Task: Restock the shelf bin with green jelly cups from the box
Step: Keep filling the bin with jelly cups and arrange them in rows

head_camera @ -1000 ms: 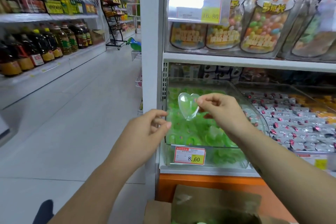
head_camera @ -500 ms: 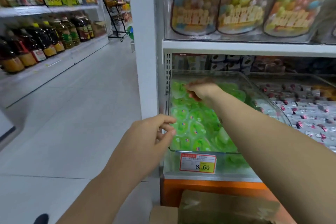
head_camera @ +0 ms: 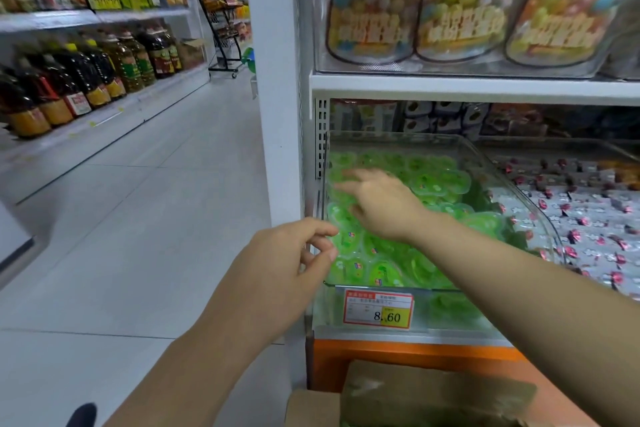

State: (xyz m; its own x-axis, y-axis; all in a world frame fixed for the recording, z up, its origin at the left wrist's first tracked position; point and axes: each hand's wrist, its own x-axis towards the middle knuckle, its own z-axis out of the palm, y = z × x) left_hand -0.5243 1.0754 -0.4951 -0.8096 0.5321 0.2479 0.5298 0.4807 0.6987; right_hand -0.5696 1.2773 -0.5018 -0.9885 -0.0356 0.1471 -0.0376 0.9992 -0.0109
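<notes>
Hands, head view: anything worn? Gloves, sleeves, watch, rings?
Nothing worn that shows. The left hand and right hand are bare: no gloves, no rings visible. The left forearm and right forearm are bare to the frame edge, with no sleeve, watch or band in view.

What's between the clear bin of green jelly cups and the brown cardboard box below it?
Head view: a red-and-yellow 8.60 price tag, then an orange shelf-base panel.
</notes>
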